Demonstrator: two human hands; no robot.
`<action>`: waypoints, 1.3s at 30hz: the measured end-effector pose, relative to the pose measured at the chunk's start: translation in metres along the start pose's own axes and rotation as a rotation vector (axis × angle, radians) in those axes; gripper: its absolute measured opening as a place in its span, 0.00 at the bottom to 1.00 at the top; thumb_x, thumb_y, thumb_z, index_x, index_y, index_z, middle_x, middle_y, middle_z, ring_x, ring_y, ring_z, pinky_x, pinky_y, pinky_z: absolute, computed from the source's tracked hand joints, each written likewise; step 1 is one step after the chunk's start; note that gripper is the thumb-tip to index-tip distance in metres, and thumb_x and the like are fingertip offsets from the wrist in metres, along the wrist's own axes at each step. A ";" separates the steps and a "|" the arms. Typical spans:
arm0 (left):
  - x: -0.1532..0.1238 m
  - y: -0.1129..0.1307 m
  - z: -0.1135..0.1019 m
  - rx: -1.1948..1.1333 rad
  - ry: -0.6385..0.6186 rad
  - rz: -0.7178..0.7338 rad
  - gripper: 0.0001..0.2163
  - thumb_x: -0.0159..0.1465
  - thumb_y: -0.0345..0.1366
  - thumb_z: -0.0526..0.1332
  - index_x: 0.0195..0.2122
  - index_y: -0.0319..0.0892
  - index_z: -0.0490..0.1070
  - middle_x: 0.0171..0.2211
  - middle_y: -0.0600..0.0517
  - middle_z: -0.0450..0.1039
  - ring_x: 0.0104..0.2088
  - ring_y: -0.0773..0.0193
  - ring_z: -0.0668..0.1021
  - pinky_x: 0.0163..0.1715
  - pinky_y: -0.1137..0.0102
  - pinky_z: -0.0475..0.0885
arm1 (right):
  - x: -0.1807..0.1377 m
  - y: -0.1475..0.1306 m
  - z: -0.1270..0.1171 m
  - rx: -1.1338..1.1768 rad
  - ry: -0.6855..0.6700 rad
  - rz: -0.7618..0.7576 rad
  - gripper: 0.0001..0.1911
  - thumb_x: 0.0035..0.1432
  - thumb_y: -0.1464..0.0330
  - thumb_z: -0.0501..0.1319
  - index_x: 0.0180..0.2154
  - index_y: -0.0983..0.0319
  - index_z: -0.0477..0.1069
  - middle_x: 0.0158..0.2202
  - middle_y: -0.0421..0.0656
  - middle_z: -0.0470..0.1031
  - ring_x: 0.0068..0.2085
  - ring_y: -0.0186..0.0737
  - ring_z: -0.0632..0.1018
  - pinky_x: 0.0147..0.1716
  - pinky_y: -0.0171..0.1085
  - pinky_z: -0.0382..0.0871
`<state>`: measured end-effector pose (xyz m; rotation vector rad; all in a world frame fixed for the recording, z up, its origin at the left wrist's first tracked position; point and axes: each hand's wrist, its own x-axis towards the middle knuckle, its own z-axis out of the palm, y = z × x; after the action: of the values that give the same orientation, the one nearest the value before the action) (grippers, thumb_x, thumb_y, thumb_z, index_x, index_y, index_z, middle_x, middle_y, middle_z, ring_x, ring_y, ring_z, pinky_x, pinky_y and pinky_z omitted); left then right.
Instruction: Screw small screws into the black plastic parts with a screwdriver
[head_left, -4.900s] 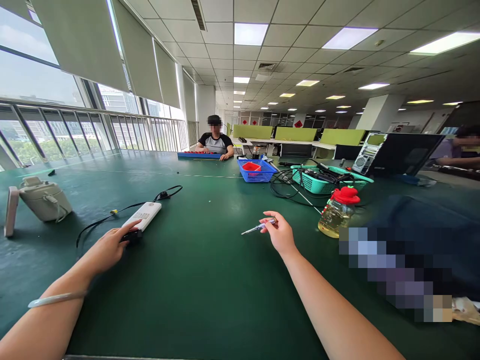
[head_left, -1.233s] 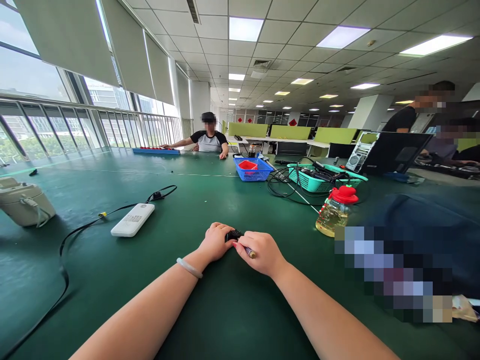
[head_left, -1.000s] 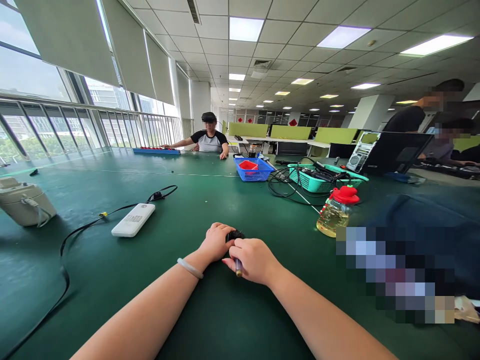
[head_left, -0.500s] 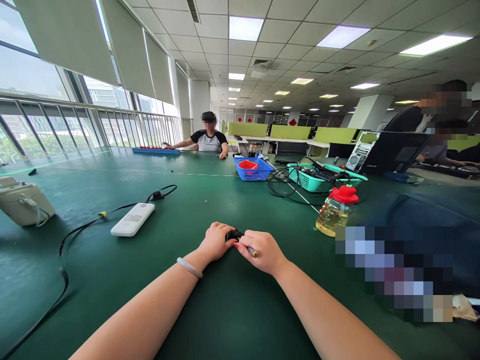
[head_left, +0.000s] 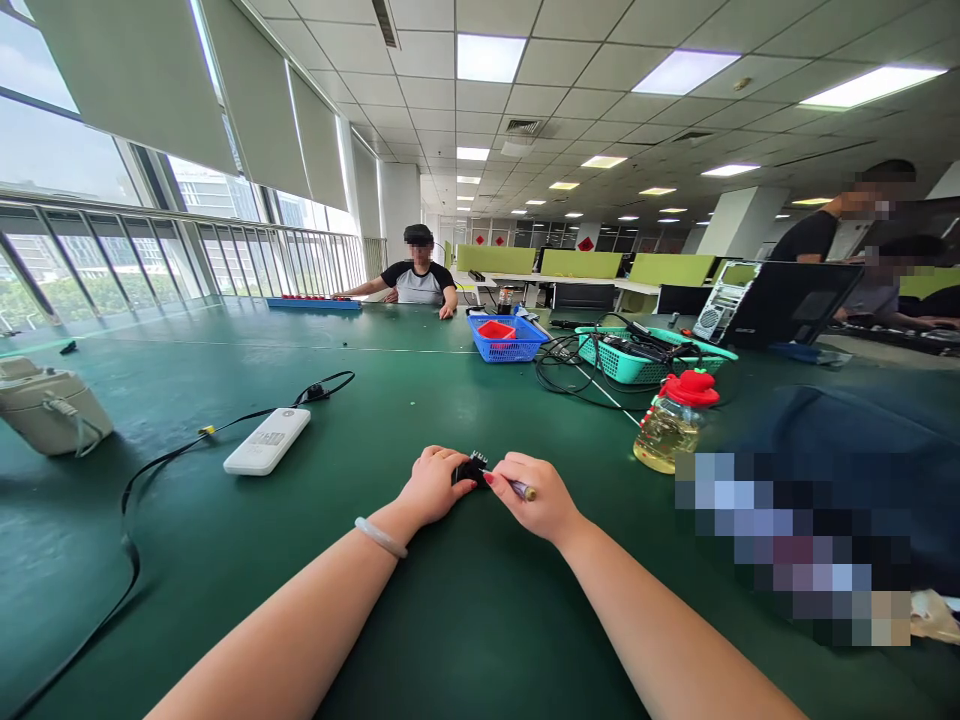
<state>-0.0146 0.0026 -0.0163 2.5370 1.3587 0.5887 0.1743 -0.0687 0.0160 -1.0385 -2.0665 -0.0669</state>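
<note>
My left hand (head_left: 427, 487) rests low over the green table (head_left: 472, 610), its fingers closed around a small black part (head_left: 472, 470). Pale prongs stick up from that part's far right edge; its exact kind is too small to make out. In my right hand (head_left: 544, 500) a slim pen-like tool (head_left: 523, 490) with a gold-coloured butt end is pinched. Its front end points left at the black part, close to it or touching; I cannot tell which. The fingers hide much of both things.
Left of my hands lie a white power bank (head_left: 268, 442) and a black cable (head_left: 161, 458). To the right stand a red-lidded bottle (head_left: 666, 435), a teal basket (head_left: 626, 368) with cables and a blue basket (head_left: 504, 345). Another person (head_left: 418, 280) sits across the table.
My right hand has shifted slightly right, away from the left hand. More of the black part now shows, including its prongs. The left hand keeps its hold.
</note>
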 end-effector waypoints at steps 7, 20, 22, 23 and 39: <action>-0.002 0.003 -0.004 0.005 -0.022 -0.007 0.16 0.62 0.43 0.63 0.51 0.47 0.73 0.52 0.48 0.75 0.57 0.49 0.68 0.58 0.56 0.64 | 0.000 0.006 0.003 0.177 0.015 0.120 0.21 0.67 0.61 0.52 0.23 0.60 0.67 0.21 0.39 0.67 0.24 0.34 0.68 0.26 0.33 0.60; -0.001 0.004 -0.006 0.013 -0.042 -0.010 0.16 0.63 0.43 0.62 0.50 0.46 0.73 0.53 0.48 0.74 0.57 0.49 0.68 0.58 0.56 0.64 | 0.000 0.015 0.004 0.361 -0.096 0.310 0.19 0.63 0.54 0.55 0.27 0.60 0.69 0.20 0.35 0.63 0.22 0.32 0.64 0.23 0.32 0.57; -0.002 0.004 -0.006 0.016 -0.045 -0.013 0.16 0.62 0.43 0.63 0.50 0.46 0.73 0.53 0.48 0.74 0.57 0.49 0.68 0.58 0.57 0.64 | 0.000 0.017 0.005 0.381 -0.091 0.331 0.19 0.63 0.54 0.54 0.27 0.60 0.69 0.19 0.34 0.62 0.22 0.32 0.63 0.23 0.32 0.56; -0.002 0.004 -0.006 0.014 -0.045 -0.013 0.16 0.62 0.42 0.63 0.50 0.46 0.73 0.53 0.48 0.74 0.57 0.48 0.68 0.58 0.57 0.63 | 0.000 0.017 0.005 0.390 -0.087 0.338 0.20 0.63 0.53 0.54 0.27 0.60 0.69 0.19 0.34 0.62 0.22 0.32 0.63 0.23 0.32 0.56; 0.001 -0.001 0.001 -0.007 -0.025 -0.012 0.16 0.62 0.42 0.62 0.51 0.47 0.73 0.52 0.49 0.75 0.57 0.50 0.68 0.59 0.56 0.63 | 0.001 0.040 0.012 0.725 0.248 0.753 0.27 0.54 0.43 0.58 0.24 0.60 0.71 0.17 0.37 0.62 0.18 0.31 0.62 0.16 0.33 0.53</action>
<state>-0.0148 0.0044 -0.0170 2.5208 1.3598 0.5561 0.1936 -0.0372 -0.0032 -1.1721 -1.2015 0.8259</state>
